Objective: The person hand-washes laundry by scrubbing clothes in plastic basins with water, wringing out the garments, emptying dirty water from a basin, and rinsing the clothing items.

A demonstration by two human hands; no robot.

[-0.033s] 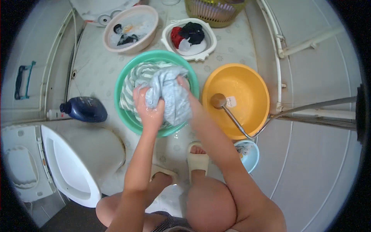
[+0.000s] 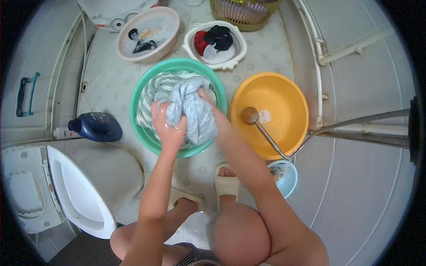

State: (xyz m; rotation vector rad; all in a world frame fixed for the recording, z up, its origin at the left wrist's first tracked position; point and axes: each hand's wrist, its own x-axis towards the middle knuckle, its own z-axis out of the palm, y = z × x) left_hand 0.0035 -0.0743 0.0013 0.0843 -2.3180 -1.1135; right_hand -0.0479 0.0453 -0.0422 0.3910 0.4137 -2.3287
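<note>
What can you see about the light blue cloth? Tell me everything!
The light blue cloth looks like soft, thin fabric, wet, wrinkled and bunched up. The left hand grips its left side, and the right hand holds its right side. It is over the green basin, in front of a striped cloth. Its folds hide its full shape, so I can't tell what it is.

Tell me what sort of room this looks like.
Most likely a bathroom: a white toilet stands at the left, and what looks like a handheld shower head on a hose shows over the orange basin at the right.
</note>
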